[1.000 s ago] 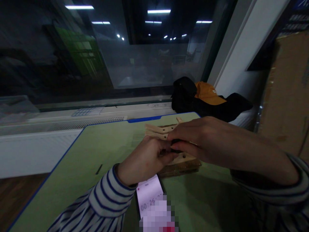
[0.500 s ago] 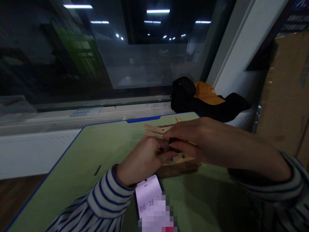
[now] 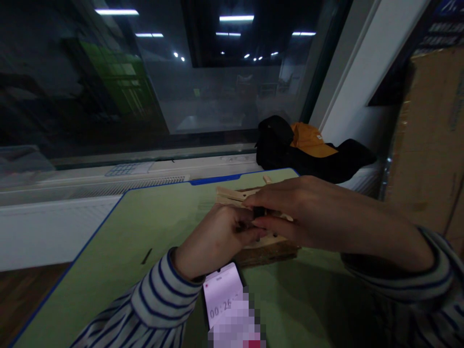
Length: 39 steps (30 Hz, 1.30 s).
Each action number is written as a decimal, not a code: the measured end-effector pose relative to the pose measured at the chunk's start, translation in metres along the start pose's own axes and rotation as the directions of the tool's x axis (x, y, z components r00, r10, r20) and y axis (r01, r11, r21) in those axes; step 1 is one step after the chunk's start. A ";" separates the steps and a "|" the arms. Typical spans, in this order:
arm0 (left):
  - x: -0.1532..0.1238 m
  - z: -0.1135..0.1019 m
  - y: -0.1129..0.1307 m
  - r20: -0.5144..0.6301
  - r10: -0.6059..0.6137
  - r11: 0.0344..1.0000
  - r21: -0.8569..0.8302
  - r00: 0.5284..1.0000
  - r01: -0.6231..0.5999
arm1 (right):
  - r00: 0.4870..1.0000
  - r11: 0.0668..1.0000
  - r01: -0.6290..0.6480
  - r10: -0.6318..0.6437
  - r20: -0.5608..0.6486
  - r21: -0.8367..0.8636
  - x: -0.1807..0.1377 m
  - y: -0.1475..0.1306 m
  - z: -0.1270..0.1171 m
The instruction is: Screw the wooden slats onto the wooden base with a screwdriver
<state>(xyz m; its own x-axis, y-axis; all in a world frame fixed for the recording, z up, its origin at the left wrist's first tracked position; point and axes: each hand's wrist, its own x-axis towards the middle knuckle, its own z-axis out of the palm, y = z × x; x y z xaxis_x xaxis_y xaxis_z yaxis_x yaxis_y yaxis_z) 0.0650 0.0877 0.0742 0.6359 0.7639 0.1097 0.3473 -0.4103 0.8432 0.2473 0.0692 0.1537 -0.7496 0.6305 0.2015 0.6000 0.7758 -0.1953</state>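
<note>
My right hand (image 3: 293, 205) pinches a small black piece (image 3: 258, 212) between thumb and fingers. Close against it is my left hand (image 3: 221, 237), its fingers curled together; what they grip is hidden. Both hands are over light wooden strips (image 3: 230, 194) with small round holes, partly covered by my fingers. Under the strips lies a brown, rough-edged slab (image 3: 270, 257); I cannot tell its material for sure.
A phone (image 3: 223, 290) showing a timer lies near the left wrist on the green, blue-edged table (image 3: 159, 212). A thin dark stick (image 3: 147, 256) rests to the left. Behind are an orange cap (image 3: 311, 140) and black cloth; at right stands a cardboard box (image 3: 431, 145).
My right fingers have shifted slightly around the black piece, which now shows more upright between them. My left hand has hardly moved.
</note>
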 end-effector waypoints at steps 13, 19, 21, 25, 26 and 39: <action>0.000 -0.002 0.004 0.046 0.046 0.995 0.088 0.998 -0.050 | 0.998 0.999 -0.044 0.044 0.049 -0.007 0.001 -0.001 -0.001; 0.001 -0.002 0.000 0.002 -0.014 0.999 0.050 1.000 0.014 | 0.998 0.998 -0.047 0.048 0.041 -0.032 -0.001 0.000 0.000; 0.001 -0.003 -0.001 -0.013 -0.023 0.999 0.041 1.000 0.024 | 0.998 0.999 -0.043 0.044 0.033 -0.032 -0.002 0.000 0.000; 0.001 -0.003 -0.002 -0.019 -0.017 0.999 0.036 1.000 0.018 | 1.000 1.000 0.009 -0.009 0.005 0.020 -0.003 -0.001 0.000; 0.000 -0.003 -0.002 -0.013 -0.020 0.999 0.029 1.000 0.021 | 1.000 0.999 0.019 -0.019 0.006 0.032 -0.002 -0.002 0.000; 0.001 -0.005 0.002 0.047 0.027 1.000 0.005 0.998 -0.028 | 0.997 0.998 -0.043 0.046 0.058 -0.043 0.001 -0.001 0.000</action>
<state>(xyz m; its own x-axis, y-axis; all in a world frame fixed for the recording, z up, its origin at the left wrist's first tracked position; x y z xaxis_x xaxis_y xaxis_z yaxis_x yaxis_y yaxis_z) 0.0628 0.0899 0.0784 0.6772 0.7279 0.1076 0.3328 -0.4335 0.8375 0.2461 0.0689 0.1540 -0.7363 0.6628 0.1363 0.6433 0.7481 -0.1626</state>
